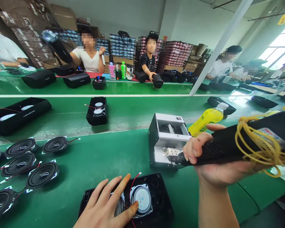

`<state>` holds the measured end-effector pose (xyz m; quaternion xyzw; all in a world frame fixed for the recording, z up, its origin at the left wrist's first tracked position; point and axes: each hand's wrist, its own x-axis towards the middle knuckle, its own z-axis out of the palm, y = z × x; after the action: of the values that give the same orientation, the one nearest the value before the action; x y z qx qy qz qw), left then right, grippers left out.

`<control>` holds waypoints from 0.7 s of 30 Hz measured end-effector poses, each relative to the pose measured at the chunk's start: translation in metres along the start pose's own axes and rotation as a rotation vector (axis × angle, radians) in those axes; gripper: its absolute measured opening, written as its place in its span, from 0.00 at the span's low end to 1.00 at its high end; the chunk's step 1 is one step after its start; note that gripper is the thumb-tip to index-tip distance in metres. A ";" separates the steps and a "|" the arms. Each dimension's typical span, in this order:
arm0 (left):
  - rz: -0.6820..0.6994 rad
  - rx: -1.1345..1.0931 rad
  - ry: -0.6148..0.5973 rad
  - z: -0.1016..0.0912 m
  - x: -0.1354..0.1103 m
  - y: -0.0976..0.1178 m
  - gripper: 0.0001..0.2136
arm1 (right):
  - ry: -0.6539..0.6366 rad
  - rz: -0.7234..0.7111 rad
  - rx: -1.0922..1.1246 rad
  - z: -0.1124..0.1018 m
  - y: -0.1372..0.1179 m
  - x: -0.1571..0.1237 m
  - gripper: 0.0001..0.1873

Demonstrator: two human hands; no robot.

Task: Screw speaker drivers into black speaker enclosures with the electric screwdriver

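A black speaker housing (163, 202) lies at the near edge, with two round speaker drivers in it and red wires running out. Over one driver and the housing, my left hand (104, 204) rests with its fingers spread; its thumb touches the other driver's pale round back (142, 200). My right hand (211, 172) is closed around a black electric screwdriver (224, 144) wrapped with yellow cord. The screwdriver's nose points at the front of a grey and black screw feeder (168, 139); whether its bit touches the feeder is hard to tell.
Several loose drivers (44, 174) lie at the left. Behind them, a conveyor belt (130, 110) carries an open housing (96, 118) and a larger one (26, 110). A yellow bottle (206, 120) leans behind the feeder. Co-workers (91, 57) sit across the line.
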<state>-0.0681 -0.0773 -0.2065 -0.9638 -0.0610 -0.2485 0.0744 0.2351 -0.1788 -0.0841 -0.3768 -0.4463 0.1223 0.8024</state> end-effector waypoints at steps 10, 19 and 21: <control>0.046 0.032 -0.028 -0.010 0.006 -0.001 0.22 | 0.040 -0.074 -0.069 -0.002 -0.012 0.001 0.34; -0.045 -0.034 0.006 -0.001 0.002 0.007 0.20 | 0.029 0.007 -0.011 0.001 -0.002 0.003 0.34; -0.013 -0.028 0.023 -0.005 0.005 0.004 0.20 | 0.067 0.043 0.034 0.002 -0.004 0.003 0.34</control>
<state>-0.0652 -0.0815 -0.2004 -0.9615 -0.0627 -0.2609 0.0599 0.2347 -0.1796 -0.0787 -0.3766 -0.4088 0.1345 0.8204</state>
